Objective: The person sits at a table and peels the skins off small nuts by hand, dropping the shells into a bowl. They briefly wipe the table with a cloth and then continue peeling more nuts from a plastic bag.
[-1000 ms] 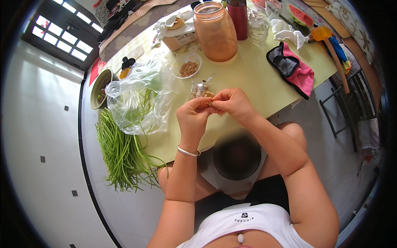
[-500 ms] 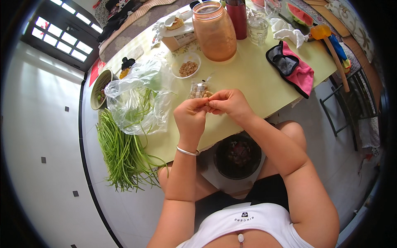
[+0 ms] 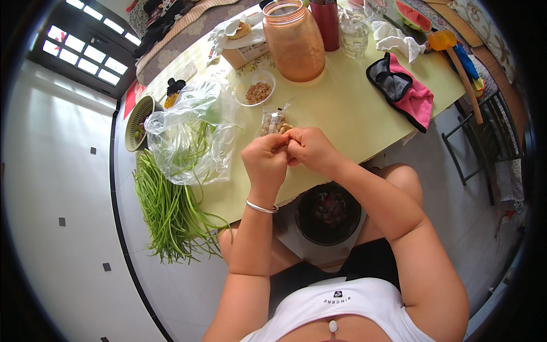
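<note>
My left hand (image 3: 265, 159) and my right hand (image 3: 313, 149) meet over the near edge of the table, both closed, thumbs and fingertips pinched together. Whatever they pinch is hidden behind the fingers. Just beyond the fingertips lies a small clear plastic bag (image 3: 271, 121) of tan nuts, which look like peanuts in their shells. A few loose ones (image 3: 285, 129) lie beside it, close to my right hand. Farther back stands a white bowl (image 3: 272, 85) holding brown shelled pieces (image 3: 258, 93).
Long green stems (image 3: 165, 211) hang over the table's left edge beside a clear plastic bag (image 3: 194, 134). A large orange-tinted jar (image 3: 294, 48) stands at the back; a pink-and-grey cloth (image 3: 411, 97) lies right. A dark bucket (image 3: 307, 233) sits between my knees.
My right hand has shifted slightly left and curled its fingers in more tightly against the left fingertips. The things on the table have stayed in place.
</note>
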The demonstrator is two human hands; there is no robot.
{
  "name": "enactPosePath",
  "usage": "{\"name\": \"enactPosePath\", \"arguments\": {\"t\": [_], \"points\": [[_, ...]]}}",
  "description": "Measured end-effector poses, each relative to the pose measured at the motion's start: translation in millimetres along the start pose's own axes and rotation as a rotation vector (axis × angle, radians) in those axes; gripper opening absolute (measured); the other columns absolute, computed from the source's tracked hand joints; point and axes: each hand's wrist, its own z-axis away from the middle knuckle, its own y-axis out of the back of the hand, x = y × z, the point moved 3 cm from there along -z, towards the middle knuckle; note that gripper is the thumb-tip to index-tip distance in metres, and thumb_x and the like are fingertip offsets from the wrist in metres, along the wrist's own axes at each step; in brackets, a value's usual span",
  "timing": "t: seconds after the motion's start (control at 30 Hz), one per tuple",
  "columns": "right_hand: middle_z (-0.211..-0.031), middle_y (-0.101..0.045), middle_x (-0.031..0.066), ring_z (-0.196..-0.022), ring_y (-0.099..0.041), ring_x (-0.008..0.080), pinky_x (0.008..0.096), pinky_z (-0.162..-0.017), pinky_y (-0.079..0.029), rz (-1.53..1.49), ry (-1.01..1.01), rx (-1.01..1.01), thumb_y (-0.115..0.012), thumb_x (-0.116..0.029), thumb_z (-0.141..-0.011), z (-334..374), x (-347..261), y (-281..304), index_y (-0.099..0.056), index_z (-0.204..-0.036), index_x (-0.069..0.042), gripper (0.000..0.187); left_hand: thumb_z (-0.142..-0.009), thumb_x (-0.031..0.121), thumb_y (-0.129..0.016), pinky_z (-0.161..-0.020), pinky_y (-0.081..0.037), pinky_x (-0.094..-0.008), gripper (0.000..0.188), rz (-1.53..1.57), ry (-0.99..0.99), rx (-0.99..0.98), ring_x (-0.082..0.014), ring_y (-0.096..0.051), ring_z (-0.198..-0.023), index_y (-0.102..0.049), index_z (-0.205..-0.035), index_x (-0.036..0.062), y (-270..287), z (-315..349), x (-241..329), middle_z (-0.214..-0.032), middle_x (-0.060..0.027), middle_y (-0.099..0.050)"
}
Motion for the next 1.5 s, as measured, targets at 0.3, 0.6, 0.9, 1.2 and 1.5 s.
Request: {"name": "enactPosePath", "arguments": {"t": [0.3, 0.6, 0.9, 1.2, 1.5], "points": [[-0.080, -0.064, 0.0089, -0.071, -0.066, 0.0147, 0.0269, -0.064, -0.057, 0.029, 0.032, 0.060, -0.042, -0.002, -0.089, 3, 3, -6, -0.059, -0.094, 0.006, 0.020, -0.072, -0.015, -0.063, -0.056, -0.052, -0.0238, 0.016, 0.098, 0.067, -0.021, -0.0124, -0.063, -0.063, -0.068, -0.086, -0.0084, 1, 2, 4, -0.073, -0.0107, -0.068], [-0.086, -0.064, 0.0101, -0.073, -0.067, 0.0178, 0.0274, -0.066, -0.057, -0.245, -0.097, 0.068, -0.039, 0.001, -0.086, -2, 1, 6, -0.058, -0.105, 0.007, 0.028, -0.080, -0.002, -0.067, -0.071, -0.054, -0.0254, 0.023, 0.579, 0.259, -0.187, -0.0162, -0.067, -0.079, -0.067, -0.103, -0.0025, 17, -13, -7, -0.094, -0.0118, -0.071], [-0.077, -0.062, 0.0117, -0.065, -0.065, 0.0171, 0.0291, -0.061, -0.056, 0.207, -0.082, -0.081, -0.044, 0.005, -0.083, 13, -6, 9, -0.063, -0.090, 0.008, 0.021, -0.083, 0.000, -0.065, -0.068, -0.059, -0.0282, 0.026, 0.663, 0.374, -0.178, -0.0199, -0.069, -0.077, -0.064, -0.109, -0.0030, 33, -18, -12, -0.094, -0.0152, -0.070], [-0.075, -0.066, 0.0124, -0.068, -0.066, 0.0221, 0.0321, -0.064, -0.053, 0.665, 0.056, -0.542, -0.053, -0.002, -0.082, 44, -42, 10, -0.067, -0.091, 0.001, 0.018, -0.082, 0.001, -0.067, -0.067, -0.058, -0.0278, 0.026, 0.650, 0.425, -0.265, -0.0187, -0.069, -0.076, -0.065, -0.107, -0.0018, 40, -15, -6, -0.092, -0.0142, -0.070], [-0.077, -0.068, 0.0102, -0.075, -0.067, 0.0204, 0.0313, -0.064, -0.051, 0.730, -0.046, -0.639, -0.062, -0.016, -0.084, 53, -70, 8, -0.067, -0.092, -0.001, 0.018, -0.078, -0.001, -0.069, -0.070, -0.053, -0.0260, 0.022, 0.485, 0.384, -0.418, -0.0131, -0.065, -0.077, -0.069, -0.100, -0.0016, 24, -7, 3, -0.088, -0.0074, -0.069]]}}
